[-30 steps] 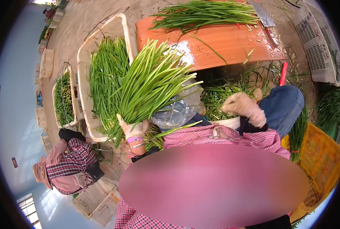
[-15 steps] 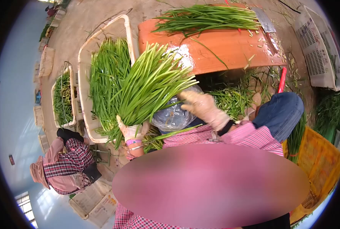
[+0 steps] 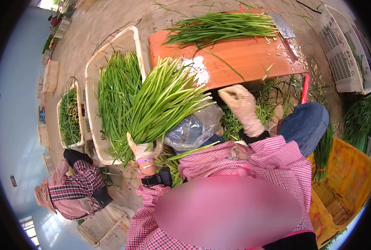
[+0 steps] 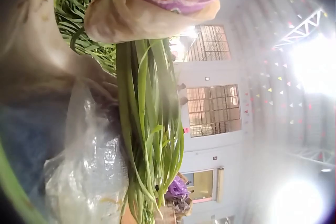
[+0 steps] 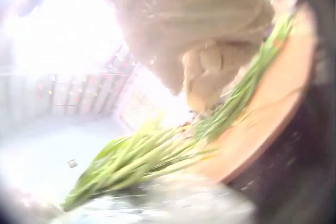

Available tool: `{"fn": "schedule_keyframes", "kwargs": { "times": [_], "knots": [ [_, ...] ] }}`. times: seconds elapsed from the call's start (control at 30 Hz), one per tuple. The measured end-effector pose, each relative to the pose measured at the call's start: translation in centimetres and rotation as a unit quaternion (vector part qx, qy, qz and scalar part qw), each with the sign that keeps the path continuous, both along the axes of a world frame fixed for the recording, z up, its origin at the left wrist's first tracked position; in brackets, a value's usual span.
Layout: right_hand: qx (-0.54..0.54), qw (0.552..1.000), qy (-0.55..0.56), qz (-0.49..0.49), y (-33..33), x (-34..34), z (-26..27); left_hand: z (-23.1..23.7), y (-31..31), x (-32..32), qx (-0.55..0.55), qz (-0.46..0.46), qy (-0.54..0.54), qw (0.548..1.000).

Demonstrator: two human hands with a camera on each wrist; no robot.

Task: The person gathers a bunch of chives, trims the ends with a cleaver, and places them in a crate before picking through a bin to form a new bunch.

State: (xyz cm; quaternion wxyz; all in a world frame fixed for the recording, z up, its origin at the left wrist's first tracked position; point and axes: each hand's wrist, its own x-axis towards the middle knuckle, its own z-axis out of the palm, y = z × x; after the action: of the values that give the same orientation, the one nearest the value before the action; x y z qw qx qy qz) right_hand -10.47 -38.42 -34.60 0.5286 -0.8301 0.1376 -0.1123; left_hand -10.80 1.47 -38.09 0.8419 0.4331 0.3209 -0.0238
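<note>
My gloved left hand (image 3: 141,146) grips a thick bunch of garlic chives (image 3: 164,100) near its leafy end. The pale stem ends fan up and right over a clear plastic sheet (image 3: 193,129) across my lap. More chives (image 3: 118,79) lie beneath and beside the bunch in a white crate (image 3: 90,104). In the left wrist view, long leaves (image 4: 149,129) hang past the gloved fingers. My gloved right hand (image 3: 241,104) hovers by the near edge of an orange board (image 3: 252,56), right of the stem ends. Its fingers curl inward in the right wrist view, with nothing visible in them.
On the board lie another chive bunch (image 3: 223,27) and a cleaver (image 3: 282,27) with cut bits around it. Trimmings (image 3: 231,125) cover the floor below. A yellow crate (image 3: 354,166) stands right, a white crate (image 3: 335,50) beyond. Another person (image 3: 75,187) sits at left.
My right hand swung left to the stem ends, then moved back right and up to the board's edge. My left hand keeps its hold on the chives.
</note>
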Motion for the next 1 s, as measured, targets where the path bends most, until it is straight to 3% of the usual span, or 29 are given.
{"fn": "schedule_keyframes", "kwargs": {
  "times": [0.13, 0.2, 0.33, 0.4, 0.47, 0.5, 0.6, 0.63, 0.77, 0.8, 0.83, 0.87, 0.93, 0.97, 1.0],
  "knots": [
    [-0.056, 0.978, 0.17, 0.109, 5.1, 3.0, 0.3, -0.1, 0.8, -0.3, 0.009, -0.038, -0.007, 0.999],
    [-0.015, 0.992, 0.098, 0.078, 6.7, 3.6, -0.8, -0.1, 1.1, -0.4, 0.006, -0.08, -0.035, 0.996],
    [0.093, 0.979, 0.149, 0.104, 6.2, 2.5, -2.0, -0.8, 1.7, -0.2, 0.008, -0.12, -0.093, 0.988],
    [0.188, 0.969, 0.135, 0.089, 6.6, 1.6, -3.6, -1.2, 1.3, 0.0, -0.031, -0.07, -0.117, 0.99],
    [0.319, 0.943, 0.074, 0.06, 7.9, 1.4, -7.2, -0.3, 0.1, 0.5, -0.003, -0.045, -0.095, 0.994],
    [0.315, 0.943, 0.075, 0.081, 7.5, 1.3, -5.1, 0.7, -0.8, 0.7, 0.003, -0.024, -0.079, 0.997],
    [0.117, 0.978, 0.118, 0.125, 6.5, 1.4, -3.4, 2.3, -1.9, 1.3, 0.005, 0.037, -0.045, 0.998],
    [-0.016, 0.989, 0.08, 0.124, 6.5, 1.2, -4.2, 2.1, -1.4, 1.4, 0.014, 0.041, -0.049, 0.998],
    [-0.124, 0.989, 0.071, 0.047, 4.7, 0.5, -5.2, 2.0, -1.0, 2.1, -0.022, 0.038, -0.094, 0.995],
    [-0.119, 0.99, 0.079, 0.017, 4.2, 0.4, -4.7, 1.2, -1.1, 1.8, 0.121, 0.025, -0.115, 0.986],
    [-0.191, 0.976, 0.098, 0.03, 3.5, 0.6, -5.3, 0.2, -1.4, 1.3, 0.262, 0.013, -0.132, 0.956],
    [-0.261, 0.957, 0.118, 0.043, 2.6, 0.6, -6.3, -0.1, -0.8, 1.4, 0.312, -0.015, -0.131, 0.941],
    [-0.222, 0.963, 0.151, -0.029, 0.4, -0.1, -9.7, 0.0, -0.2, 1.8, 0.411, -0.063, -0.13, 0.9],
    [-0.271, 0.942, 0.186, -0.068, -0.9, -0.3, -11.3, -0.1, -0.2, 1.9, 0.43, -0.081, -0.139, 0.889],
    [-0.339, 0.904, 0.256, -0.043, -2.7, -0.8, -12.2, -0.1, 0.0, 1.9, 0.449, -0.097, -0.146, 0.876]
  ]
}}
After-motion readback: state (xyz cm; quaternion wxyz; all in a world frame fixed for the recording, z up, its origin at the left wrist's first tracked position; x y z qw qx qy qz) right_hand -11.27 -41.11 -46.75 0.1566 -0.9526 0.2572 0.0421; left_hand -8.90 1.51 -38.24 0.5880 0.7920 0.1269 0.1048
